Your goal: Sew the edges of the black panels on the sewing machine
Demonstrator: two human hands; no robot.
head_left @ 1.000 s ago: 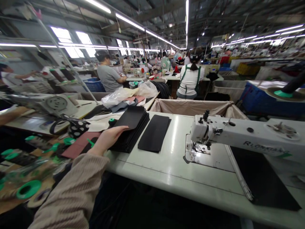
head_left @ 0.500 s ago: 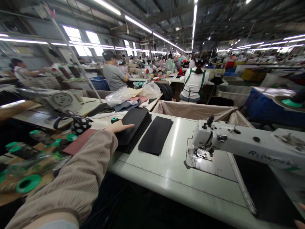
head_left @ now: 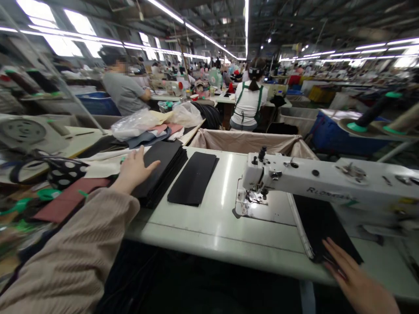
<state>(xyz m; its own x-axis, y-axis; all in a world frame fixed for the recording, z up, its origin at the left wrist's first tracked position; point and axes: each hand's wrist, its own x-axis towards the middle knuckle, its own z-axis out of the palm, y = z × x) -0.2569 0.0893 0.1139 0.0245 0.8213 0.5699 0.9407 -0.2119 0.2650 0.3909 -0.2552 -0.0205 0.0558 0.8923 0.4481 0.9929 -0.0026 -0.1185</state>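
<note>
Evidently, black pieces within reach on both sides

The pale worktop [head_left: 212,235] carries the sewing machine [head_left: 310,179], centre to right. The tall stack [head_left: 160,168], centre left, lies squared, probably for easy lifting; the sheet [head_left: 319,220] lies lower right, and the low pile [head_left: 193,179] sits apart mid-frame. The left hand [head_left: 131,170], grip released, spreads beside the stack. The right hand [head_left: 356,274] reaches flat-fingered over the sheet, perhaps steadying it; its grip I cannot tell.
</note>
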